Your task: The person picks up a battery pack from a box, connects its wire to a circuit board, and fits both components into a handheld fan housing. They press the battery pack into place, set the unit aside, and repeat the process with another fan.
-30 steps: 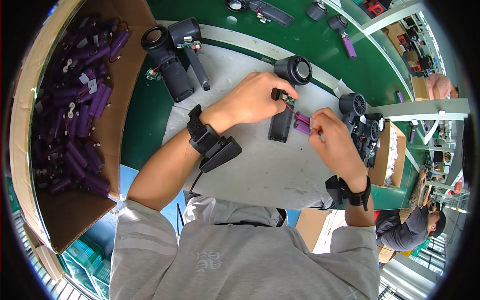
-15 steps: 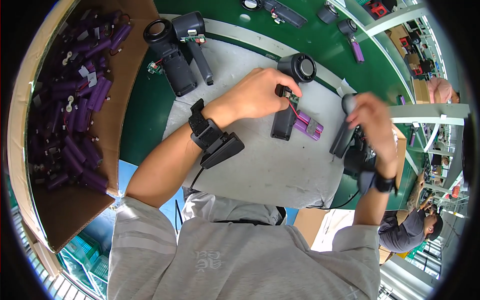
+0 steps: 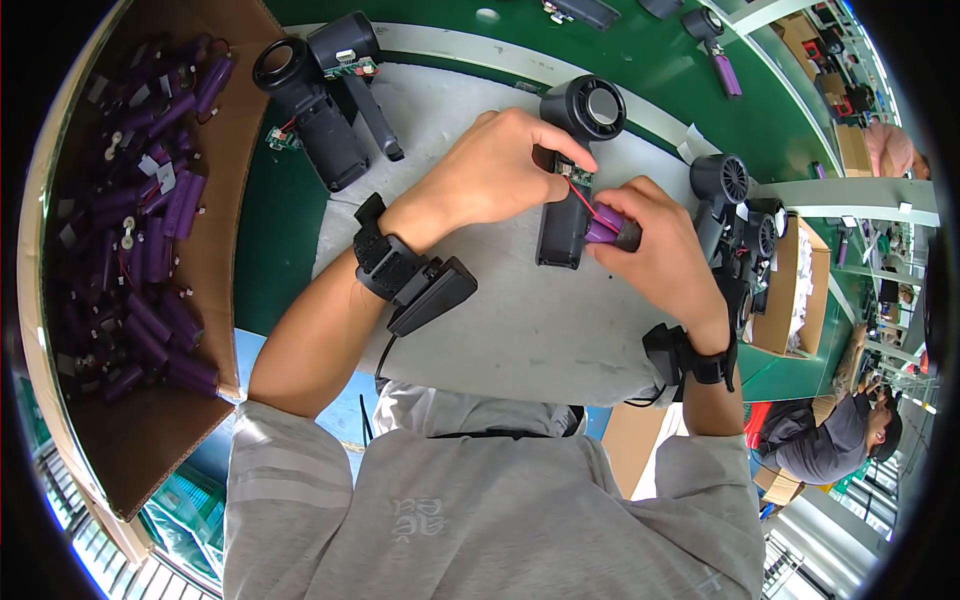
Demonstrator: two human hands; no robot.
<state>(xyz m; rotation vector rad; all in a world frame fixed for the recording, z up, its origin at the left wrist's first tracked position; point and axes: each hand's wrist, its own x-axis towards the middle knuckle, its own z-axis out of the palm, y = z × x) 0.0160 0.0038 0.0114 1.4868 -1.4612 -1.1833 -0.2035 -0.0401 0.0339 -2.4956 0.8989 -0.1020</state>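
On the pale work mat (image 3: 480, 320) lies a dark handheld fan with a round head (image 3: 585, 107) and an opened handle shell (image 3: 560, 236). My left hand (image 3: 505, 165) pinches the fan at its neck, thumb and forefinger around the small green circuit board (image 3: 574, 173). In my right hand (image 3: 660, 240) is a purple battery pack (image 3: 602, 226), gripped between thumb and fingers just right of the handle. A red wire (image 3: 580, 196) runs from the board to the pack. My fingers partly cover the pack.
A cardboard box (image 3: 250, 200) of purple battery packs (image 3: 180, 205) stands at the left. Two opened fans (image 3: 330, 150) lie at the mat's far left. More fans (image 3: 720, 180) and a small carton (image 3: 815, 290) are at the right. Another person (image 3: 830, 440) sits farther right.
My right hand has come left, away from the grey fan parts at the right, and has taken hold of the battery pack. My left hand keeps its grip at the fan's neck.
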